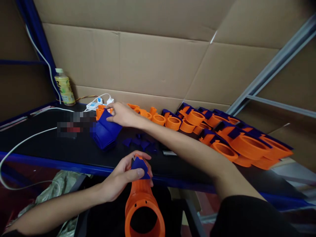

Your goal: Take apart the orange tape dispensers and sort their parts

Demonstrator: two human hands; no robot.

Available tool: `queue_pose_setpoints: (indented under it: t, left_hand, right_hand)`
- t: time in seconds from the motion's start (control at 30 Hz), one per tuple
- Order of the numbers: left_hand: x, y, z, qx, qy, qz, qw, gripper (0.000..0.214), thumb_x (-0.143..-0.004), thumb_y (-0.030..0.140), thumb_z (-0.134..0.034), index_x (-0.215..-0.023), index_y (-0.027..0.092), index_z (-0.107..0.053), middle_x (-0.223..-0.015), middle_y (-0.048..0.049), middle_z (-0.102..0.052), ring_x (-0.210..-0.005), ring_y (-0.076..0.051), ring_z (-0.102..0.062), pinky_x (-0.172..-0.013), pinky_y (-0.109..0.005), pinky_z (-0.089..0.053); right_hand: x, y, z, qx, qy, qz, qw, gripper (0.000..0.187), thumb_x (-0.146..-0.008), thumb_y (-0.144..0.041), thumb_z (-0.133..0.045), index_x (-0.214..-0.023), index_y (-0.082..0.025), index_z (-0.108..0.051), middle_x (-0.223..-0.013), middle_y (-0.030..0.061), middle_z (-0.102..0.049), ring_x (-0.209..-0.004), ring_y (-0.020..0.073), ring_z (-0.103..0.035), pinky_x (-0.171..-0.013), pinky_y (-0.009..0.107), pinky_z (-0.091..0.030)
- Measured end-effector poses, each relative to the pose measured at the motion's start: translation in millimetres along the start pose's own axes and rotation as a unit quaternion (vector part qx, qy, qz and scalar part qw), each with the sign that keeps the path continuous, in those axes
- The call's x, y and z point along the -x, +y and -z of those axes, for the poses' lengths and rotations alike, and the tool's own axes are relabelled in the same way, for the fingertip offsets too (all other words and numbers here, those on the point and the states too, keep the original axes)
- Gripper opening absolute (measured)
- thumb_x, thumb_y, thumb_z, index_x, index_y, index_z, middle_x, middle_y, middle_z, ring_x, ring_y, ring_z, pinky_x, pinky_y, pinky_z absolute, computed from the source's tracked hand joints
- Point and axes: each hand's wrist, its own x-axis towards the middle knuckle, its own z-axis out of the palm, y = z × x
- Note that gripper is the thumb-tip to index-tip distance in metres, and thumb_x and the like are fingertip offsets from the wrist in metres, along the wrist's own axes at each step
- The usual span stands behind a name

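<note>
Orange ring-ended part [141,194] with fitted blue plate [139,163], gripped by the left hand [122,174] at its narrow end, thumb pressed on the plate, fingers wrapped around the far side. The narrow end points toward the bench [61,149]; the ring hangs on the wearer's side of the front edge [66,166]. The right hand [125,113] reaches across, bent fingers touching the upper edge of a stack of blue plates [106,131] left of the bench's middle; whether they pinch a single plate cannot be told. The ring is smooth and round, with two small dark slots in the rim; the plate is flat and angular. Small blue pieces [140,143] lie between stack and left hand. Orange rings [158,119] line the back edge, and orange-and-blue parts [249,144] crowd the right end, some overlapping. Bare black top shows along the front edge, broadest toward the left corner. A bottle [64,87] stands in the back-left corner, beneath a cardboard wall [148,62].
</note>
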Motion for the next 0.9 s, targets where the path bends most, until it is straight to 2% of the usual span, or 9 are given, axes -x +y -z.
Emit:
queue_pose_setpoints:
  t: [0.13,0.3,0.43,0.53,0.63,0.73,0.83,0.9]
  left_hand:
    - [-0.3,4.4,1.9,0.018,0.007,0.003,1.000,0.036,-0.088,0.033,-0.065,-0.120,0.016,-0.059,-0.096,-0.0089,-0.067,-0.081,-0.023,-0.069,-0.078,-0.038,-0.053]
    - [-2.2,3.5,1.9,0.015,0.016,0.011,1.000,0.036,-0.089,0.033,-0.065,-0.121,0.016,-0.059,-0.098,-0.0094,-0.067,-0.083,-0.024,-0.070,-0.081,-0.040,-0.053]
    - [-3.4,1.4,3.5,0.015,0.018,0.015,1.000,0.037,-0.089,0.032,-0.065,-0.121,0.016,-0.059,-0.097,-0.0096,-0.068,-0.084,-0.025,-0.070,-0.082,-0.040,-0.053]
    - [-3.3,2.6,4.0,0.030,0.023,0.011,0.999,0.039,-0.088,0.034,-0.065,-0.122,0.016,-0.060,-0.099,-0.0102,-0.069,-0.085,-0.026,-0.071,-0.082,-0.041,-0.053]
    - [-3.5,8.5,2.3,0.073,0.046,0.004,0.996,0.043,-0.093,0.043,-0.055,-0.124,0.014,-0.061,-0.100,-0.0132,-0.070,-0.087,-0.029,-0.071,-0.083,-0.045,-0.055]
    - [-4.9,16.0,0.4,0.110,0.083,0.011,0.990,0.048,-0.097,0.047,-0.046,-0.126,0.012,-0.061,-0.097,-0.0153,-0.073,-0.086,-0.030,-0.072,-0.080,-0.046,-0.057]
    - [-6.7,18.8,0.2,0.101,0.140,-0.007,0.985,0.038,-0.096,0.043,-0.054,-0.119,0.014,-0.063,-0.097,-0.0136,-0.074,-0.081,-0.026,-0.072,-0.076,-0.041,-0.058]
    - [-7.7,17.9,0.4,0.082,0.187,-0.048,0.978,0.031,-0.093,0.040,-0.062,-0.112,0.016,-0.063,-0.095,-0.0096,-0.074,-0.074,-0.020,-0.070,-0.074,-0.035,-0.058]
  right_hand:
    - [-9.1,-14.1,-23.3,0.035,0.021,0.004,0.999,0.032,-0.091,-0.031,-0.066,-0.120,-0.017,-0.063,-0.103,-0.0019,-0.075,-0.091,0.0101,-0.067,-0.076,0.017,-0.051]
    - [4.2,-20.0,-27.8,0.082,0.050,0.006,0.995,0.027,-0.094,-0.030,-0.061,-0.116,-0.014,-0.059,-0.102,0.0017,-0.074,-0.091,0.0138,-0.069,-0.073,0.018,-0.050]
    - [6.2,-22.4,-34.0,0.090,0.048,0.012,0.995,0.027,-0.093,-0.029,-0.062,-0.115,-0.014,-0.060,-0.101,0.0068,-0.073,-0.090,0.0214,-0.070,-0.069,0.025,-0.052]
    - [2.9,-21.1,-32.9,0.084,0.047,0.008,0.995,0.030,-0.096,-0.034,-0.057,-0.116,-0.013,-0.060,-0.103,0.0113,-0.072,-0.091,0.0254,-0.069,-0.070,0.030,-0.051]
    - [6.4,-12.0,-13.9,0.059,0.054,0.006,0.997,0.035,-0.101,-0.040,-0.048,-0.120,-0.014,-0.060,-0.104,0.0121,-0.071,-0.090,0.0250,-0.067,-0.071,0.032,-0.048]
    - [27.8,0.6,22.3,-0.030,0.068,0.031,0.997,0.033,-0.103,-0.038,-0.043,-0.112,-0.015,-0.064,-0.096,0.0075,-0.072,-0.082,0.0176,-0.065,-0.072,0.028,-0.045]
    - [68.0,3.1,60.0,-0.103,0.074,0.085,0.988,0.033,-0.104,-0.039,-0.043,-0.107,-0.014,-0.065,-0.093,0.0038,-0.072,-0.080,0.0127,-0.065,-0.073,0.024,-0.044]
    - [97.7,-3.5,75.7,-0.083,0.044,0.116,0.989,0.033,-0.101,-0.044,-0.049,-0.113,-0.016,-0.063,-0.098,0.0036,-0.072,-0.082,0.0132,-0.066,-0.072,0.024,-0.045]
